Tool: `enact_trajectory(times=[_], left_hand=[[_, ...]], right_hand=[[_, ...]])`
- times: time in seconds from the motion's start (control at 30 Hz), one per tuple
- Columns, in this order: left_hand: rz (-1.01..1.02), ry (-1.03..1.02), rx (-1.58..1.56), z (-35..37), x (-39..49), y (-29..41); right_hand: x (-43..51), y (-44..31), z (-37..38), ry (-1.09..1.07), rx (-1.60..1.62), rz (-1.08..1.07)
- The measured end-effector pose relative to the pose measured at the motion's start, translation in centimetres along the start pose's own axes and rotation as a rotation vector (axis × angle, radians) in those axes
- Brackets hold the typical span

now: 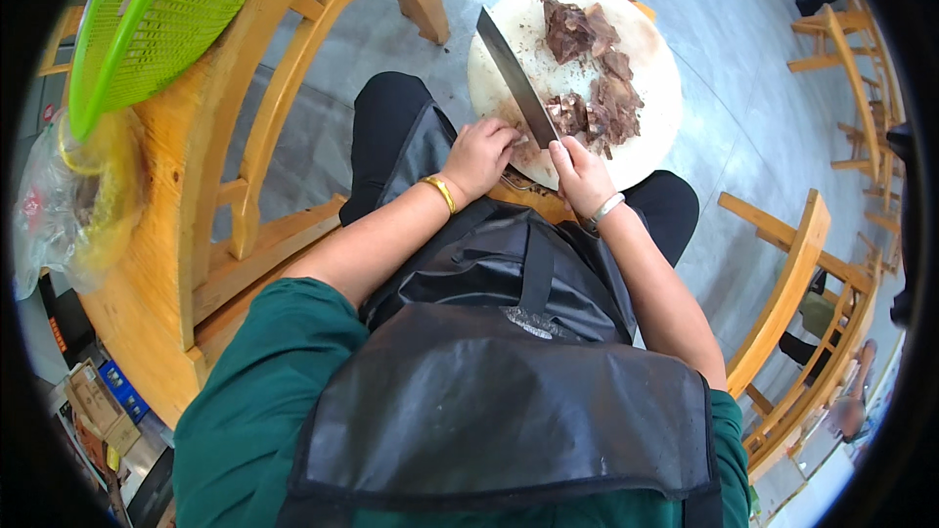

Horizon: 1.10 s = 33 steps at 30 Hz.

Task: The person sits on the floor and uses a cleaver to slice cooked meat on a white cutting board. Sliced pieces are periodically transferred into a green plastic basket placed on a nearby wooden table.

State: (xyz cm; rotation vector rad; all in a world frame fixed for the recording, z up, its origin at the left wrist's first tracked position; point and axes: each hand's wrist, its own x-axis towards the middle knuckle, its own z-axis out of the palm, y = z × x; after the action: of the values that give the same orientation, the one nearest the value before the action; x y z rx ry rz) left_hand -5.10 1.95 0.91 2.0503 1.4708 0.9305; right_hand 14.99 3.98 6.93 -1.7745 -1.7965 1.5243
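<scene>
A round white cutting board (506, 29) lies in front of my knees on a wooden support. My right hand (583, 174) is closed around the handle of a cleaver (517, 81), whose long blade points away from me over the board. Near the board's front left edge rests my left hand (484, 154), fingers bent; a small pale bit shows at the fingertips, and whether they grip it I cannot tell. Dark brown cooked-looking meat (568, 29) sits in large pieces at the far side. Smaller cut chunks (568, 114) lie just right of the blade, beside more torn meat (616, 106).
At the left stands a wooden table (154, 308) with a green plastic basket (183, 22) and a clear plastic bag (81, 213) on it. Wooden chairs are at the left and at the right (785, 286). Other people are partly visible at the far right.
</scene>
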Motion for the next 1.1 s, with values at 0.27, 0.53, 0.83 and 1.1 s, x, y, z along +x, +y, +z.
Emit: enact_trajectory(times=[0.27,0.53,0.83,1.1], left_hand=[[-0.137,-0.021,-0.033,0.2,0.0,-0.2],[-0.048,0.007,0.06,0.7,0.2,-0.5],[0.099,0.013,0.049,1.0,6.0,2.4],[0.024,-0.593,0.452,3.9,13.9,4.4]], right_hand=[[-5.8,1.0,-0.7,0.02,-0.317,-0.166],[-0.2,1.5,2.0,0.082,-0.239,-0.183],[-4.9,3.9,-1.8,0.23,0.378,-0.096],[-8.4,5.3,-3.1,0.399,0.55,-0.035]])
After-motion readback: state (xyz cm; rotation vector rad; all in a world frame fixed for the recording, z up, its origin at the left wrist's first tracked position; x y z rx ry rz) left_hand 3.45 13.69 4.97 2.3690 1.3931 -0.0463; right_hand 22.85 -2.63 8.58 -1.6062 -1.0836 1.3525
